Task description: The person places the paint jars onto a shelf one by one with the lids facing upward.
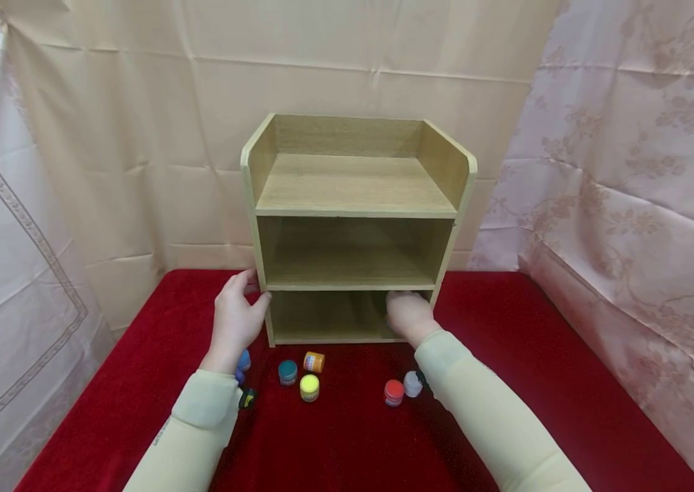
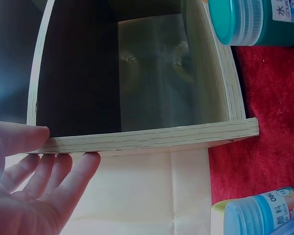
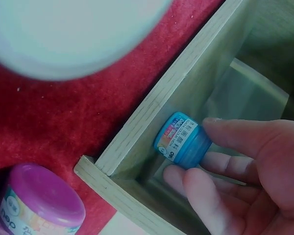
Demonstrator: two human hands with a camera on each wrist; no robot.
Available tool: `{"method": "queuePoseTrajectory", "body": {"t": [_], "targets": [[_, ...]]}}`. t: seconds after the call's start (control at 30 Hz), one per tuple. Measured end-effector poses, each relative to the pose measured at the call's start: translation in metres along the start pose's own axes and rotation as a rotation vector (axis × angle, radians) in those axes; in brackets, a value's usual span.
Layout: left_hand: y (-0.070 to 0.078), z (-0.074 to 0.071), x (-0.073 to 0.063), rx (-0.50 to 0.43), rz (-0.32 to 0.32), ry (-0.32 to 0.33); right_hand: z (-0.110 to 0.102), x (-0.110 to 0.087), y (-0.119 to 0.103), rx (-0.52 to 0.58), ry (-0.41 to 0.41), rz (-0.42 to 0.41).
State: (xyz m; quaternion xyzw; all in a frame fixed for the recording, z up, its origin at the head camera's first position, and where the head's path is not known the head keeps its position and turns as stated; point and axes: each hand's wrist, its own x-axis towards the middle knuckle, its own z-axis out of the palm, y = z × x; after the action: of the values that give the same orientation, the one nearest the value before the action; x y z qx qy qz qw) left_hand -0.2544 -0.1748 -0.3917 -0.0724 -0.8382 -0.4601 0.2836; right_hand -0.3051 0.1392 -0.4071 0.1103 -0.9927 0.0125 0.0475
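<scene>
A light wooden shelf unit (image 1: 356,184) with three levels stands upright on the red cloth. My left hand (image 1: 239,316) grips the front of its left side panel, thumb on the front edge and fingers behind, as the left wrist view shows. My right hand (image 1: 408,316) reaches into the right end of the bottom compartment. There it holds a small blue paint jar (image 3: 182,142) between thumb and fingers, near the compartment's side wall. The jar's label faces the right wrist camera, and the head view hides the jar behind the hand.
In front of the shelf lie several paint jars: teal (image 1: 287,372), orange on its side (image 1: 314,362), yellow (image 1: 309,387), red (image 1: 393,393) and white (image 1: 412,384). A blue jar (image 1: 244,360) sits beside the left wrist. A purple-lidded jar (image 3: 46,196) appears outside the shelf. Curtains (image 1: 347,61) hang behind.
</scene>
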Motion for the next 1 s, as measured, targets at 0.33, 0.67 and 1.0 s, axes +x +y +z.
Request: {"method": "queuePoseTrajectory", "body": {"t": [0.33,0.67,1.0], "targets": [[0.001,-0.001,0.001,0.008,-0.02,-0.013,0.0,-0.001,0.0,-0.003,-0.014,0.016],[0.0,0.0,-0.001,0.012,-0.04,-0.029,-0.008,-0.013,0.0,0.011,-0.014,-0.031],[0.0,0.0,0.0,0.011,-0.034,-0.024,-0.028,-0.038,0.001,0.09,0.009,-0.098]]}}
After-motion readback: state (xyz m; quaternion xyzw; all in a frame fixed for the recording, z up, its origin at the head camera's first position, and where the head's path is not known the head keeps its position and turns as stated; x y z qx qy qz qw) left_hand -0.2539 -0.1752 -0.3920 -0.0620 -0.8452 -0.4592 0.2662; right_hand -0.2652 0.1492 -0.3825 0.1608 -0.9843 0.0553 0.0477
